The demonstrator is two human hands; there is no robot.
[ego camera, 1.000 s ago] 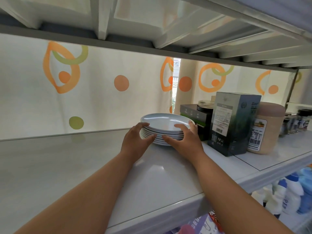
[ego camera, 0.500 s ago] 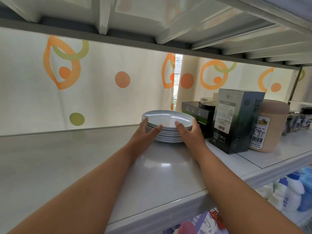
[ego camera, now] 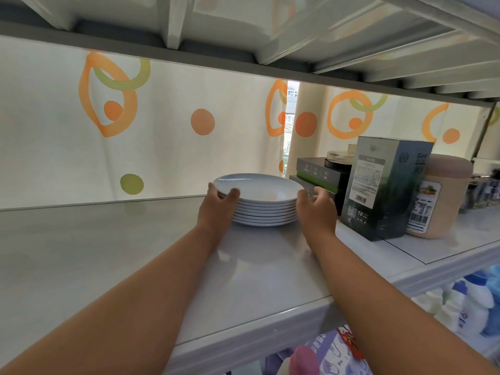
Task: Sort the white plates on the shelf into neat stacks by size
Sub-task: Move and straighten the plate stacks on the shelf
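One even stack of plates (ego camera: 263, 212) stands far on the shelf (ego camera: 108, 253), just left of the boxes (ego camera: 387, 185). The left hand (ego camera: 216, 208) grips its left rim; the right hand (ego camera: 316, 209) curves loosely beside it, holding nothing. Sorting seems nearly done; no loose plates show.

a home storage corner: a white metal shelf (ego camera: 81, 253) stands before a patterned curtain (ego camera: 189, 158) at 12 o'clock, a grocery box (ego camera: 384, 185) and jar (ego camera: 438, 196) at 3, detergent bottles (ego camera: 470, 307) at 5.
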